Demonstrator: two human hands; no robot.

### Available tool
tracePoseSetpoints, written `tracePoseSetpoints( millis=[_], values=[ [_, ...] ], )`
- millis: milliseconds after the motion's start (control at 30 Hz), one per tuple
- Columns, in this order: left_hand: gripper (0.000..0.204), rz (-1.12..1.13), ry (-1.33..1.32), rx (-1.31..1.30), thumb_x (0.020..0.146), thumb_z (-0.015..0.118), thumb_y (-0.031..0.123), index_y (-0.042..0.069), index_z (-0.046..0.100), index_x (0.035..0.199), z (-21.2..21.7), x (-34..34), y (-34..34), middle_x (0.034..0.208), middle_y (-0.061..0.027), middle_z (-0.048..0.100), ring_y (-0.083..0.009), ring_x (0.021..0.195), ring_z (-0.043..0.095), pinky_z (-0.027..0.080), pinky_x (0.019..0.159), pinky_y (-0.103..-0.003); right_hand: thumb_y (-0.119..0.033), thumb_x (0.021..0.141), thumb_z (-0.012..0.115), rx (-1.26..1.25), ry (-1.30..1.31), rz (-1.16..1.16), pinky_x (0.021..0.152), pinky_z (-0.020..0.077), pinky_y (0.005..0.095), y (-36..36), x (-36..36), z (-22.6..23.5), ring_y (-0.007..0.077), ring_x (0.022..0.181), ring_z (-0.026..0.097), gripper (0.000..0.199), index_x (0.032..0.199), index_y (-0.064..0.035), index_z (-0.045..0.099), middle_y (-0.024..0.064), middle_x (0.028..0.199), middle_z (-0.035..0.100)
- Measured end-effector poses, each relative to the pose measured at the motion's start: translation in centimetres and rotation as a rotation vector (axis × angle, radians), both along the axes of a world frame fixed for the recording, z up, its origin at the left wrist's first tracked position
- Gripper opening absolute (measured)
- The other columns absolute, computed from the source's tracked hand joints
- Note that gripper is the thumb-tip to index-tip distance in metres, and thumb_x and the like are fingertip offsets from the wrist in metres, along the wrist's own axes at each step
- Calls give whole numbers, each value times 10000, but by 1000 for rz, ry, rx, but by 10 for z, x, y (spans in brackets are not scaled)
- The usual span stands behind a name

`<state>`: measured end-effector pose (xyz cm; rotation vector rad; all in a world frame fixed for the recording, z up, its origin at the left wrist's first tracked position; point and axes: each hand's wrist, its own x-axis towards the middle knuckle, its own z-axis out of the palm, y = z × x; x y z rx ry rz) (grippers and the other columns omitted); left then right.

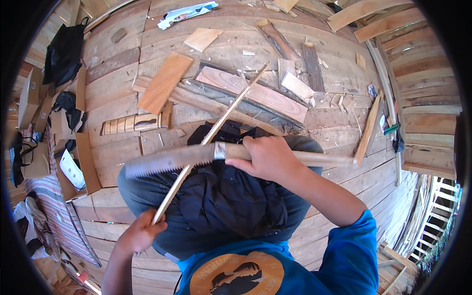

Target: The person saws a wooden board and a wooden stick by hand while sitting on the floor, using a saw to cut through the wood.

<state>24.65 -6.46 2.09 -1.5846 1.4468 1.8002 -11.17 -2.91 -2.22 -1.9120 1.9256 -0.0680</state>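
My right hand (265, 156) is closed around the long wooden handle of a saw (169, 160), just behind its metal collar. The blade points left, its toothed edge facing me, and lies across a thin wooden strip (221, 120). Whether the blade bites into the wood or only rests on it, I cannot tell. My left hand (142, 231) grips the near end of that strip, which slants up and away to the right over my crossed legs. Dark crumpled cloth (231, 196) lies in my lap beneath the tool.
Ahead on the plank floor (113, 162) lie a reddish board (255, 93), an orange-brown board (165, 83), bark-edged pieces (278, 40) and shavings. Open cardboard boxes (88, 162) and a black bag (64, 51) stand at the left. A plank wall (427, 88) rises at the right.
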Motion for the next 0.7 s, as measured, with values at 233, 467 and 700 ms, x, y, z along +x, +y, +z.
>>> tracePoseSetpoints(
  millis=[233,467,700],
  values=[
    [209,-15,-5,41,856,623,168,-16,561,934,2,-4,-6,662,-80,526,-165,630,515,397,579,-337,-672,904,479,-5,137,-404,676,532,483,-15,-96,-19,381,716,675,768,757,56,673,248,717,655],
    [200,-38,50,39,854,622,167,-9,555,924,-6,2,-4,633,-56,498,-164,603,499,384,556,-329,-676,900,496,509,-685,-722,644,510,460,-9,-86,-31,378,639,645,776,695,62,624,242,643,607],
    [170,56,40,110,856,619,148,6,547,916,-1,1,-4,630,-18,485,-126,564,464,358,513,-299,-693,880,496,29,-127,-56,657,535,471,5,-17,-4,362,678,677,739,732,17,635,190,683,657]
  ],
)
